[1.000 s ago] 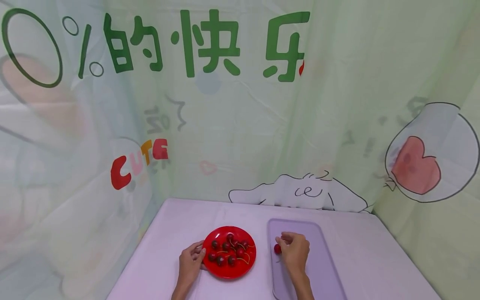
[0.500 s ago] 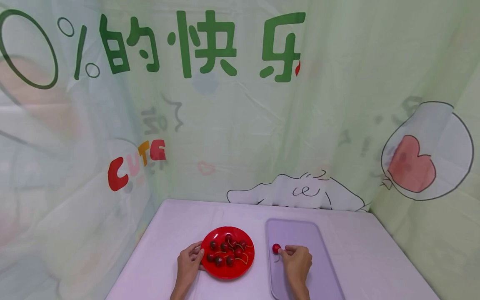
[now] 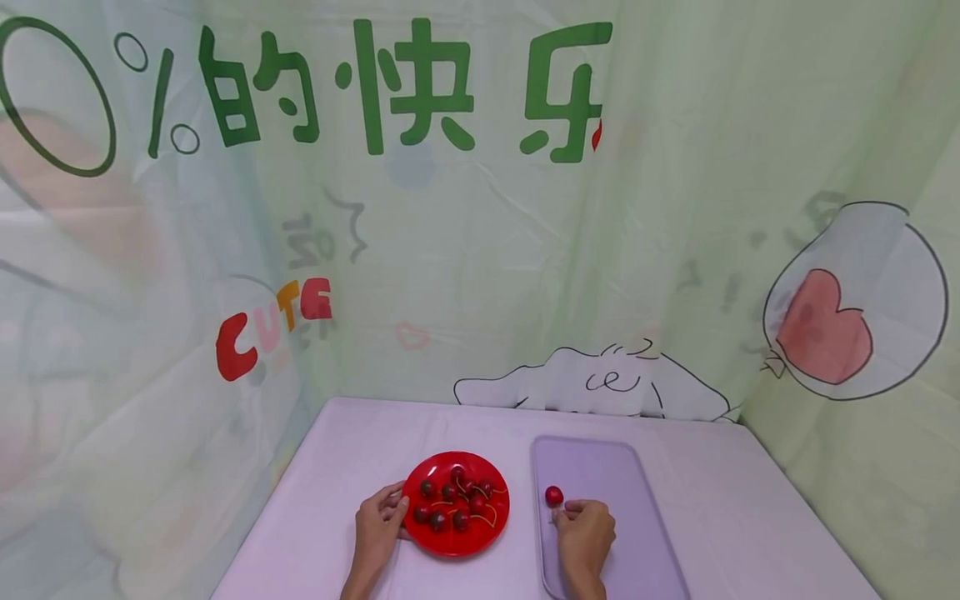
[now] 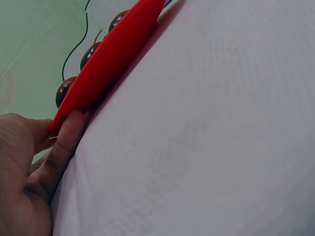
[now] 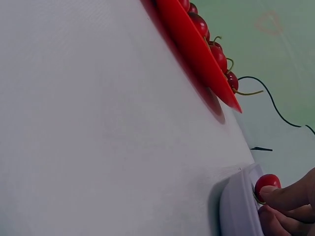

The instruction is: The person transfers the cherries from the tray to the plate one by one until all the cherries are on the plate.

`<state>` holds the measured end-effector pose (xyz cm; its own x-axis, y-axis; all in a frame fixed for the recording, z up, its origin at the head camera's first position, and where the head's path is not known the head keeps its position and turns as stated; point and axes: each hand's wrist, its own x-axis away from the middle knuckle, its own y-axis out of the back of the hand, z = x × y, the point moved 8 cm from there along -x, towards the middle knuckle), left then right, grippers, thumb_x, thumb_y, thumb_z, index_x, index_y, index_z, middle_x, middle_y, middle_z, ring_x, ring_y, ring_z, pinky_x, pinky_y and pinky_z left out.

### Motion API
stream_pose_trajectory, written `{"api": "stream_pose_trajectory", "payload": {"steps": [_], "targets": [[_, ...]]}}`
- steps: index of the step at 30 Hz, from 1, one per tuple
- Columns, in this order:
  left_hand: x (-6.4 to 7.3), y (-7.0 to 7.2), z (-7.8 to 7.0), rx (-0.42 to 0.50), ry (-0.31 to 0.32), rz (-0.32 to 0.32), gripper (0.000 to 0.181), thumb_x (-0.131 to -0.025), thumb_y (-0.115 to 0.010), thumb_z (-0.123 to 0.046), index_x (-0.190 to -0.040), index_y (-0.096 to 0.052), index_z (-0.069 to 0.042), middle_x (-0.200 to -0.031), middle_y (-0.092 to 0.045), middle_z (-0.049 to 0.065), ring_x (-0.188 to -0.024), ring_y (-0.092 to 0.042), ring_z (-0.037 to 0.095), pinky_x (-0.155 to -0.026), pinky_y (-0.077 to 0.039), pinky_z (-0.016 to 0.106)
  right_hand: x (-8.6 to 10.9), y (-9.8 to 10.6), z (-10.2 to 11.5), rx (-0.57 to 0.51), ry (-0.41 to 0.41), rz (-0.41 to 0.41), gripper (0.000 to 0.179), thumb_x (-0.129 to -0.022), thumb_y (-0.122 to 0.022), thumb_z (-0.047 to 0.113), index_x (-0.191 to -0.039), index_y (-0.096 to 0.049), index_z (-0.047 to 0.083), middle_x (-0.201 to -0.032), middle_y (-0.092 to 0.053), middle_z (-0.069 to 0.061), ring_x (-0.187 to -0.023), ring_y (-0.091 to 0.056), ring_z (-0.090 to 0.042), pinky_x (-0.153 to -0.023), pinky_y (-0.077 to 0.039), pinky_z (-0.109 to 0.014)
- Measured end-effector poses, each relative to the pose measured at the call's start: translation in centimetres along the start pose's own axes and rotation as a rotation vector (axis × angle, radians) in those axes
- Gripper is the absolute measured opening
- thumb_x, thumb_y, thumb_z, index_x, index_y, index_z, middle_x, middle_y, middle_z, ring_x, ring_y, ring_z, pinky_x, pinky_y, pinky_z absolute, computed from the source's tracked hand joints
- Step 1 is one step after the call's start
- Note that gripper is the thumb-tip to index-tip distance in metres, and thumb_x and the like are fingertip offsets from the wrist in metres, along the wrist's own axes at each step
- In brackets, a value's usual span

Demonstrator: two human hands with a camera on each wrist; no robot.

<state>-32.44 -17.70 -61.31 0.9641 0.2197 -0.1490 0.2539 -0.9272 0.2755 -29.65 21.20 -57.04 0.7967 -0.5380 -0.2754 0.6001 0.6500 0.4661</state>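
A red plate [image 3: 456,546] with several dark red cherries [image 3: 438,522] on it sits on the table. My left hand [image 3: 375,529] grips its left rim; in the left wrist view the plate's raised edge lies between thumb and fingers [image 4: 66,140]. To the right, a single red cherry [image 3: 553,496] lies near the left edge of a shallow lilac tray [image 3: 637,533]. My right hand [image 3: 587,537] is over the tray just below that cherry, thumb and forefinger pinching at its stem. In the right wrist view the thumb [image 5: 280,196] overlaps the cherry's lower side.
A pale cloth covers the table [image 3: 360,442]. Printed curtains [image 3: 465,250] hang behind it and on both sides. Between plate and tray runs a narrow strip of tablecloth. The tray has a low raised rim.
My right hand has lowered and drawn back slightly, its fingertips moving from above and beside the cherry down to its stem. The left hand and plate stay in place.
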Motion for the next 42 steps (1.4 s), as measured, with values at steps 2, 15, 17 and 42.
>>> {"api": "stream_pose_trajectory", "payload": {"steps": [2, 15, 17, 42], "targets": [[-0.1, 0.0, 0.2, 0.006, -0.001, -0.004, 0.034, -0.105, -0.070, -0.002, -0.138, -0.072, 0.000, -0.119, -0.080, 0.020, -0.083, -0.077, 0.011, -0.063, -0.063, 0.018, 0.0, -0.1, 0.1, 0.008, -0.011, -0.007, 0.015, -0.076, -0.089, -0.006, -0.088, -0.080, -0.010, -0.079, -0.080, -0.024, -0.076, -0.079, -0.041, -0.077, -0.062, -0.060], [-0.5, -0.2, 1.2, 0.015, -0.006, -0.009, 0.034, -0.104, -0.070, -0.002, -0.138, -0.073, -0.002, -0.117, -0.080, 0.020, -0.080, -0.076, 0.008, -0.060, -0.064, 0.021, -0.2, -0.3, 0.4, 0.011, -0.051, -0.007, 0.011, -0.075, -0.086, -0.011, -0.084, -0.079, -0.010, -0.074, -0.078, -0.023, -0.069, -0.076, -0.038, -0.073, -0.061, -0.061], [-0.5, -0.1, 0.9, 0.018, -0.014, -0.004, 0.035, -0.104, -0.070, -0.001, -0.139, -0.072, -0.001, -0.117, -0.080, 0.021, -0.081, -0.077, 0.010, -0.060, -0.064, 0.021, -0.2, -0.1, 0.4, 0.005, -0.057, -0.018, 0.010, -0.075, -0.085, -0.011, -0.084, -0.079, -0.010, -0.074, -0.078, -0.023, -0.069, -0.076, -0.038, -0.075, -0.061, -0.061], [-0.3, -0.3, 0.9, 0.020, 0.026, 0.011, 0.036, -0.105, -0.070, -0.003, -0.141, -0.071, -0.002, -0.118, -0.079, 0.020, -0.081, -0.075, 0.014, -0.059, -0.064, 0.023, -1.0, 1.3, -0.2, -0.093, -0.180, 0.095, 0.016, -0.075, -0.091, 0.000, -0.087, -0.084, -0.007, -0.071, -0.080, -0.015, -0.061, -0.066, -0.005, -0.068, -0.048, -0.023]]}}
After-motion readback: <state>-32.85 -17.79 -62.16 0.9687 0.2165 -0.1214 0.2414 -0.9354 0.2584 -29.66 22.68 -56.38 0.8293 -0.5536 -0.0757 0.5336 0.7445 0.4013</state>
